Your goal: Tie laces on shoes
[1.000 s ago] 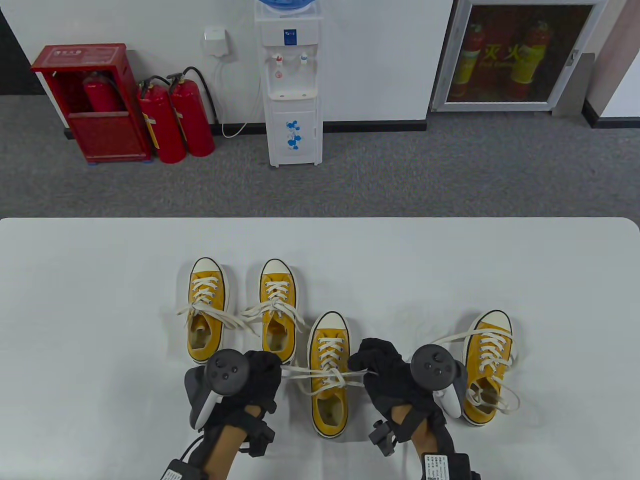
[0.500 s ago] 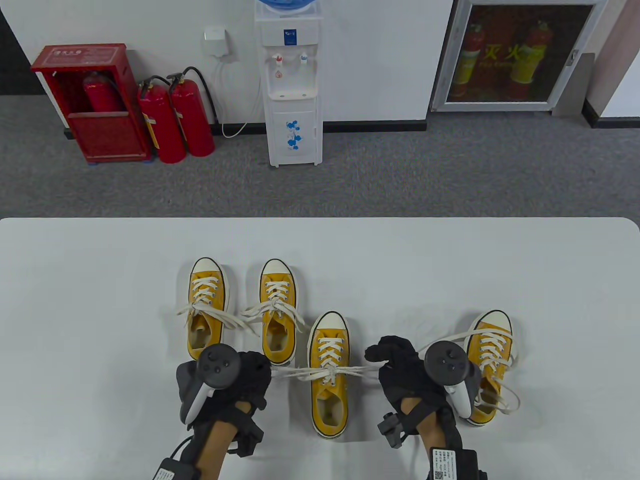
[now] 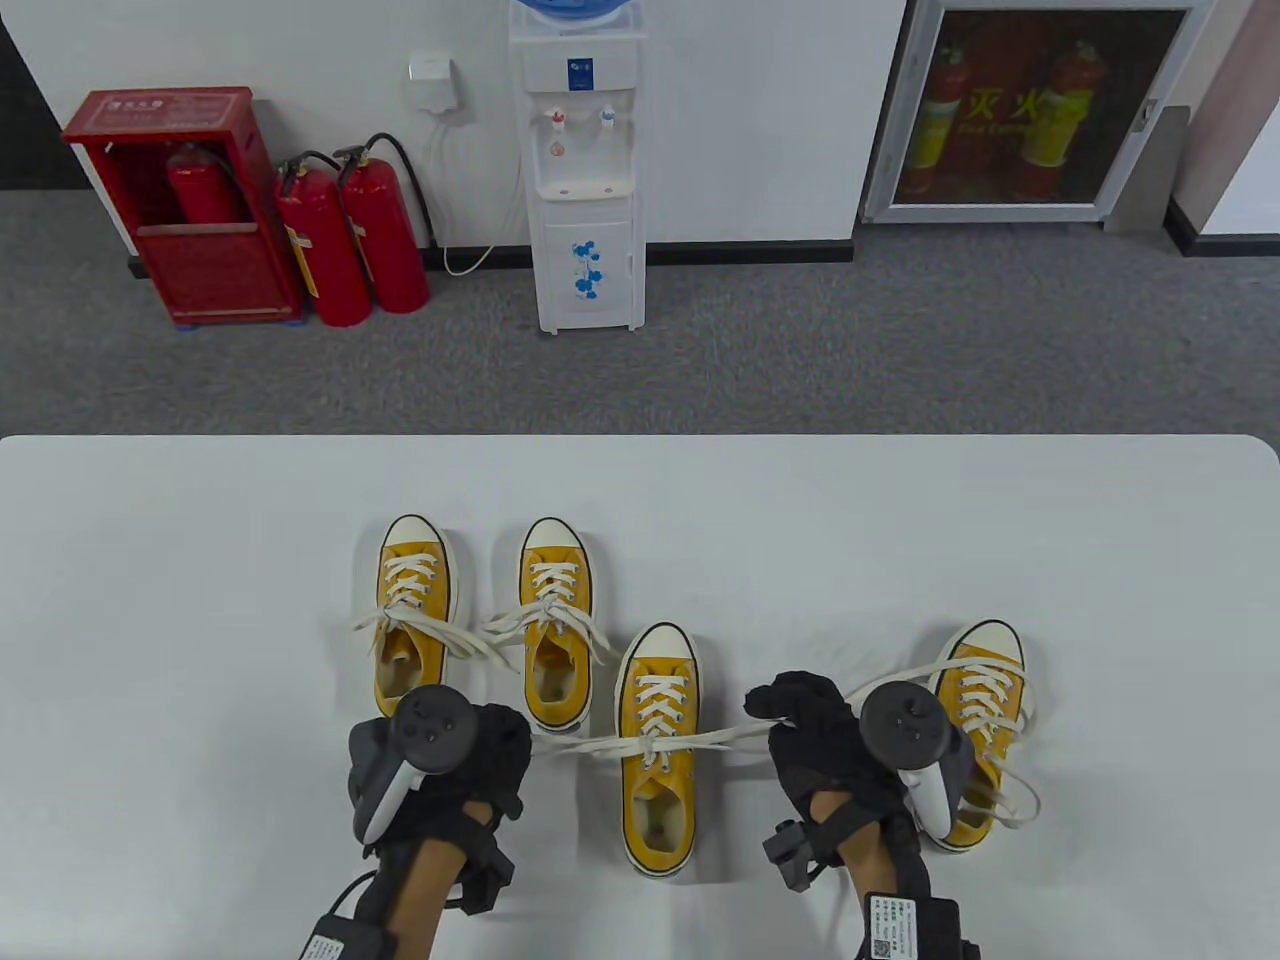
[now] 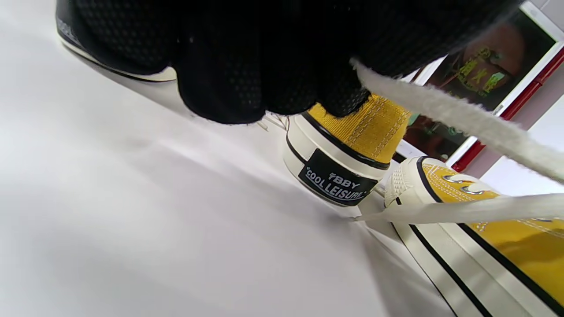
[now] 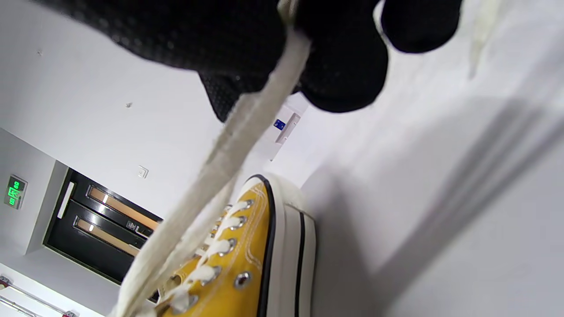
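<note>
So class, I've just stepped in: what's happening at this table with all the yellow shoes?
A person in black sensor gloves is tying the third yellow shoe from the left. The left hand and the right hand each hold one end of its white lace, drawn out sideways across the shoe. The two shoes at the back left have their laces crossed with the ends loose. The shoe at the far right has loose lace ends lying around it. All four stand on the white table.

Both hands [image 3: 480, 760] wear black mesh gloves with grey-and-white trackers [image 3: 430, 725], bare forearms, black labelled wrist boxes
</note>
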Tool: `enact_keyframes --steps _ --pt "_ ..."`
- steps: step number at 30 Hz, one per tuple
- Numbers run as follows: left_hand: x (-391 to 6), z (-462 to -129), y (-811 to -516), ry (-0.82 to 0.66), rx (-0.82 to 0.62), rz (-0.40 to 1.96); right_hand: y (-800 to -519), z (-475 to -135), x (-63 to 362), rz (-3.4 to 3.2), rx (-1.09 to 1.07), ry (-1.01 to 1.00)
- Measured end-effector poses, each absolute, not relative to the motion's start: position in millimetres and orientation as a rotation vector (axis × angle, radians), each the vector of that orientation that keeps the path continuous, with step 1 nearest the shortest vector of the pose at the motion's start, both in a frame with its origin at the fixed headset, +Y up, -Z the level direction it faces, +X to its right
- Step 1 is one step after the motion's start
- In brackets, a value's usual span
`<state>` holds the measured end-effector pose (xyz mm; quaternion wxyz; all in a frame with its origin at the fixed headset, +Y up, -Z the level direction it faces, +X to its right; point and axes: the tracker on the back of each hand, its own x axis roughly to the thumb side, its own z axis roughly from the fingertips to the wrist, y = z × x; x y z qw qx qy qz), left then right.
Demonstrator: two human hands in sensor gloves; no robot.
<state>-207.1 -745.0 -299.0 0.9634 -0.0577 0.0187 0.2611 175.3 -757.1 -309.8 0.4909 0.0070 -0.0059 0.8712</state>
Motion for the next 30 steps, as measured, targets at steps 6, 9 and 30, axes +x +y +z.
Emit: enact_keyframes --steps 6,9,30 --pt "-204 -295 -736 0.008 -0.038 0.463 -749 -306 172 2.141 0.053 -0.078" --pt "-201 -293 -731 -0.016 0.01 0.413 -745 -303 166 2.179 0.093 -0.1" --pt "-197 -264 -728 -0.317 -0.03 0.188 -759 -289 93 2.577 0.337 0.235"
